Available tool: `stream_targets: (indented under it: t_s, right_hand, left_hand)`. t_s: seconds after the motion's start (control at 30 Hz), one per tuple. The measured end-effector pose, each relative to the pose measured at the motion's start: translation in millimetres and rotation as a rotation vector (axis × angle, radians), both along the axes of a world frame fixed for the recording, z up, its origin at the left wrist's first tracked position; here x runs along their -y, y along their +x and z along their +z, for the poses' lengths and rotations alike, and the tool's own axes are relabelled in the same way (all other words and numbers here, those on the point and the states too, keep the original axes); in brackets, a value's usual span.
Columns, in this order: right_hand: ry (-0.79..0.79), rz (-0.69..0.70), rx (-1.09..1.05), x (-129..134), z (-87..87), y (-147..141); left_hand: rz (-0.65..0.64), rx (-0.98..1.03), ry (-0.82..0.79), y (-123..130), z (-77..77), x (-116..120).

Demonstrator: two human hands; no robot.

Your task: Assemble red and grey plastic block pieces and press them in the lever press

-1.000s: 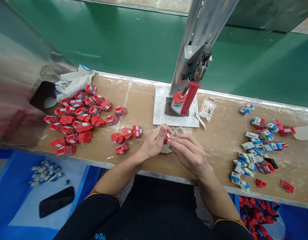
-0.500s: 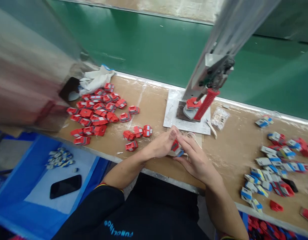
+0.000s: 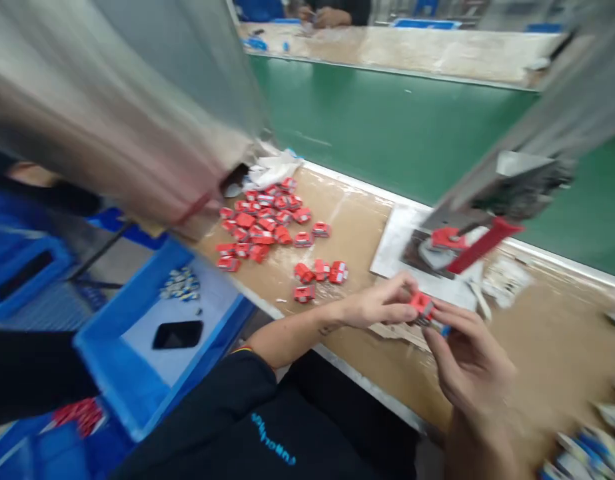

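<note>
Head view: holding a small red-and-grey piece [image 3: 421, 305] between both hands, just above the tabletop [image 3: 360, 213] close to its near edge; grasped on one side by the fingers of the left hand [image 3: 380, 303], on the other by the thumb and forefinger of the right hand [image 3: 472, 357], with a blue bit [image 3: 444, 330] at those right fingertips; whether joined to the piece, cannot tell; opened out from a closer cupping half a second ago, so baring more of the red top; probably being turned or adjusted rather than let go, judging by contact on both sides; just beyond, toward the far edge, a pale base plate [image 3: 391, 243] with a red handle [image 3: 487, 247] and another red piece [image 3: 447, 238], as before; toward the left end, a heap of red pieces [image 3: 260, 217] and a smaller cluster [image 3: 321, 269], apparently unchanged; swung leftward meanwhile, bringing a co-worker's hands [image 3: 330, 17] into sight past the green surface [image 3: 367, 127], leaving only some blurred blue-and-white pieces [image 3: 582, 453] rightward along the near edge; below that edge, leftward, a blue bin [image 3: 137, 360] with a dark phone [image 3: 177, 335] inside.
</note>
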State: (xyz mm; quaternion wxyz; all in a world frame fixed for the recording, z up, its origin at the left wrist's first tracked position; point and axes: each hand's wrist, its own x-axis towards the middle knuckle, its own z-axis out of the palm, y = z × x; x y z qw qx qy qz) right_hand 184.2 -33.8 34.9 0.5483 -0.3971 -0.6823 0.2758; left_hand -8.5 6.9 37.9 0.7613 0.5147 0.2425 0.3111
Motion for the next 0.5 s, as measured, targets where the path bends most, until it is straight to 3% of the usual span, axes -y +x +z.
stream_targets:
  t_s: [0.07, 0.13, 0.3, 0.5]
  right_hand:
    - [-0.057, -0.083, -0.162, 0.9, 1.4, -6.9]
    - [-0.102, -0.128, -0.288, -1.6, -0.9, -11.6]
    - [-0.233, -0.029, -0.423, -2.2, -8.8, -12.6]
    - [-0.259, 0.100, -0.368, 2.4, -6.6, -6.8]
  left_hand:
    - [0.038, -0.006, 0.100, 0.7, 1.2, 4.3]
    - [0.162, -0.109, 0.316, 2.1, -2.8, 6.6]
    - [0.497, -0.295, 0.969, 6.7, -15.6, 5.4]
    - [0.623, -0.359, 1.287, 3.7, -14.1, 0.7]
